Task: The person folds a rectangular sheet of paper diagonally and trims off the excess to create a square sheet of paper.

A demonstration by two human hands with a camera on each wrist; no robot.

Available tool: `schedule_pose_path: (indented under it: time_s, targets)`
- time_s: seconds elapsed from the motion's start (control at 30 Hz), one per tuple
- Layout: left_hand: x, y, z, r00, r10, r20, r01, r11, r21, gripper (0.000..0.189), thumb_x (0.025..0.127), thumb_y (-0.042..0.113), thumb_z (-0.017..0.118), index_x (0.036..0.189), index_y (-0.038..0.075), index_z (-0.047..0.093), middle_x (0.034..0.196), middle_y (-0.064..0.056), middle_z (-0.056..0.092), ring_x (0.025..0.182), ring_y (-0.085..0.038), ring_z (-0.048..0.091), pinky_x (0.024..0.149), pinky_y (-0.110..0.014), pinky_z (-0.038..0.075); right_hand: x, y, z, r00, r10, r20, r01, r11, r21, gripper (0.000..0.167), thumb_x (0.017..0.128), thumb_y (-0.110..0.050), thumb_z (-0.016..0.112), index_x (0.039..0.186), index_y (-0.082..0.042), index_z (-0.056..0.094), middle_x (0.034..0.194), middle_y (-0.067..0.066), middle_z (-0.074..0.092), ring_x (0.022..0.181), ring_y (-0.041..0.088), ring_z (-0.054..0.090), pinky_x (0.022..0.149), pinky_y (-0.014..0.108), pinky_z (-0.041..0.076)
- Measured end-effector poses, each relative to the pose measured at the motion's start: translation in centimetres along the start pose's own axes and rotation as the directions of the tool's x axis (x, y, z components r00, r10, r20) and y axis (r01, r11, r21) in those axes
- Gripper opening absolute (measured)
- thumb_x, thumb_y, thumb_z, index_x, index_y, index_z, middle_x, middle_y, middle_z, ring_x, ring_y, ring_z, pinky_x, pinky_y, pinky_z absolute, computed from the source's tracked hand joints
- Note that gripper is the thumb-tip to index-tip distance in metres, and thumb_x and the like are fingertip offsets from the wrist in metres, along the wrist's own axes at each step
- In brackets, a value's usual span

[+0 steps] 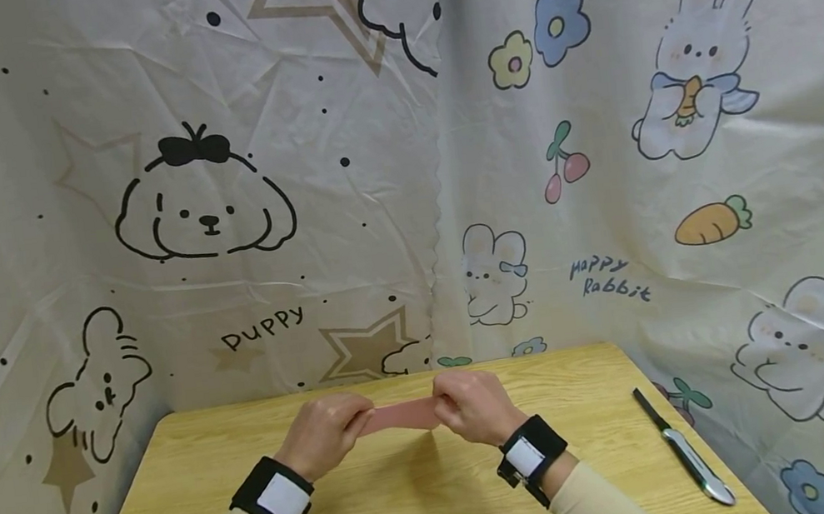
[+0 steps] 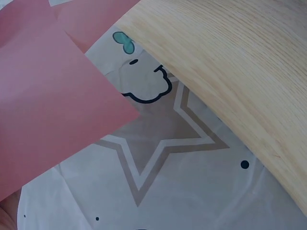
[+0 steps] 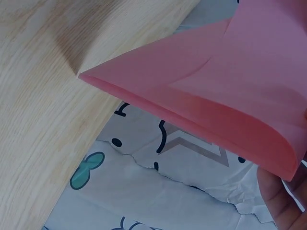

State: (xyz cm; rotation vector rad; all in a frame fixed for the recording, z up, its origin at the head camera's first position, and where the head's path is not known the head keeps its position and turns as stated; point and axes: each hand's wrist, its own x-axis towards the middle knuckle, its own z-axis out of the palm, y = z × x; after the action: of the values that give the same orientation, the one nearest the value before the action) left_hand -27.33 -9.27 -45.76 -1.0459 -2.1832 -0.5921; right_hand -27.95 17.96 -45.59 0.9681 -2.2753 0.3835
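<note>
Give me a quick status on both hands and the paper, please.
Left hand and right hand holding pink paper. Paper folded, between them. Knife off right, clear of hands.

Pink ppr (image 2: 57,110) nr wood tbl (image 2: 235,72)

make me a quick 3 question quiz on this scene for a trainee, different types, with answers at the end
1. Multiple choice: the left hand and right hand hold a folded paper between them. What color is it?
a) blue
b) pink
c) yellow

2. True or false: the utility knife lies near the right edge of the wooden table, touched by neither hand.

3. Fill in the blank: on the printed backdrop, the word below the dog face with a black bow is ____.

Key:
1. b
2. True
3. PUPPY
</note>
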Motion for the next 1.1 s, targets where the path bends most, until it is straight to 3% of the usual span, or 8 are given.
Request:
schedule_pose_path:
  time_s: [0.27, 0.4, 0.67, 0.83, 0.97, 1.1]
  targets:
    - [-0.5, -0.8, -0.5, 1.0, -0.004, 0.005, 0.004, 1.0, -0.004, 0.01, 0.079, 0.01, 0.08, 0.084, 0.015, 0.072, 0.079, 0.006, 0.07, 0.069, -0.006, 0.064, 0.058, -0.026, 0.053, -0.3, 0.6, 0.1, 1.0, 0.017, 0.02, -0.017, 1.0, -0.003, 0.017, 0.079, -0.011, 0.067, 0.075, -0.023, 0.055, 0.071, -0.013, 0.051, 0.062, 0.001, 0.046, 0.051, 0.016, 0.037]
    - [-0.7, -1.2, -0.6, 1.0, 0.004, -0.022, -0.004, 1.0, 0.005, 0.014, 0.076, 0.008, 0.081, 0.083, 0.016, 0.072, 0.077, 0.006, 0.069, 0.067, -0.005, 0.063, 0.057, -0.025, 0.052, -0.4, 0.9, 0.1, 0.999, 0.034, 0.012, -0.034, 0.999, -0.032, 0.018, 0.078, -0.01, 0.067, 0.074, -0.023, 0.056, 0.07, -0.013, 0.051, 0.059, 0.001, 0.045, 0.049, 0.016, 0.035]
    - [-0.7, -1.5, -0.8, 1.0, 0.024, -0.015, -0.024, 1.0, 0.008, 0.013, 0.077, 0.009, 0.081, 0.084, 0.015, 0.072, 0.076, 0.008, 0.067, 0.065, -0.005, 0.06, 0.056, -0.025, 0.05, -0.6, 1.4, 0.1, 0.997, 0.072, 0.036, -0.071, 0.996, -0.045, 0.017, 0.081, -0.01, 0.064, 0.074, -0.022, 0.055, 0.069, -0.013, 0.048, 0.059, 0.002, 0.042, 0.048, 0.016, 0.032]
    - [-0.9, -1.7, -0.9, 1.0, 0.008, -0.022, -0.008, 1.0, 0.024, 0.015, 0.075, 0.008, 0.082, 0.084, 0.016, 0.072, 0.076, 0.008, 0.067, 0.066, -0.005, 0.06, 0.057, -0.026, 0.051, -0.6, 1.7, 0.0, 0.996, 0.091, -0.026, -0.093, 0.993, -0.068, 0.017, 0.079, -0.008, 0.063, 0.073, -0.021, 0.054, 0.068, -0.01, 0.051, 0.056, 0.002, 0.042, 0.046, 0.017, 0.032]
    - [-1.0, -1.7, -0.7, 0.999, 0.025, -0.03, -0.024, 0.999, 0.039, 0.016, 0.075, 0.007, 0.082, 0.083, 0.015, 0.071, 0.076, 0.008, 0.066, 0.066, -0.006, 0.06, 0.058, -0.027, 0.051, 0.2, 0.8, 0.2, 0.995, 0.012, -0.095, -0.019, 0.997, -0.073, 0.008, 0.078, -0.011, 0.065, 0.083, -0.017, 0.062, 0.076, -0.006, 0.06, 0.066, 0.008, 0.053, 0.055, 0.023, 0.043]
    - [-0.7, -1.4, -0.2, 0.995, 0.086, -0.046, -0.084, 0.996, 0.031, 0.015, 0.076, 0.009, 0.082, 0.084, 0.015, 0.07, 0.077, 0.007, 0.066, 0.068, -0.008, 0.061, 0.06, -0.028, 0.052, 1.4, -0.8, 0.9, 0.992, -0.123, -0.037, 0.119, 0.989, -0.085, 0.014, 0.085, -0.022, 0.068, 0.097, -0.015, 0.066, 0.089, -0.004, 0.064, 0.081, 0.013, 0.058, 0.071, 0.029, 0.048]
